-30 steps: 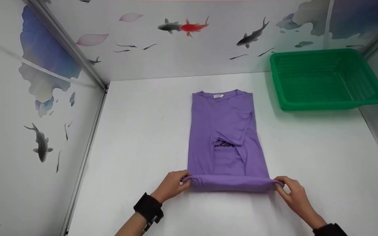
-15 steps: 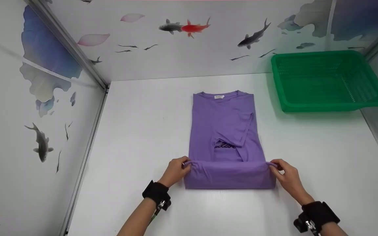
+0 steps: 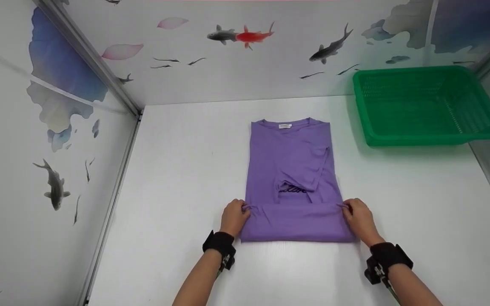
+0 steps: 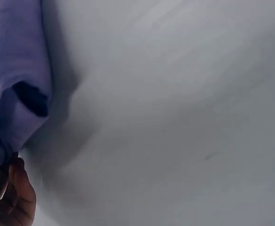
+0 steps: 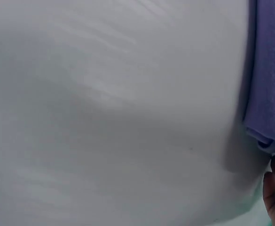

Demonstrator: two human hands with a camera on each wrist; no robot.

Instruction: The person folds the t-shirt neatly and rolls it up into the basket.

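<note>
A purple T-shirt (image 3: 289,161) lies on the white table with its collar at the far side and its bottom part turned up in a wide band. My left hand (image 3: 234,217) pinches the band's upper left corner, and my right hand (image 3: 359,219) pinches the upper right corner. One short sleeve lies across the shirt's middle, beside a bit of black lettering. In the left wrist view the fingers (image 4: 22,188) grip the cloth at a rolled, hollow edge. The right wrist view has fingertips (image 5: 270,188) right at the folded purple corner.
A green plastic basket (image 3: 432,138) stands at the back right of the white table (image 3: 185,170). Panels printed with fish close off the back and left side. Black straps with small cameras sit on both wrists.
Both hands have moved away from me toward the collar, carrying the hem with them. The turned-up band has grown from a narrow roll to a wide flap.
</note>
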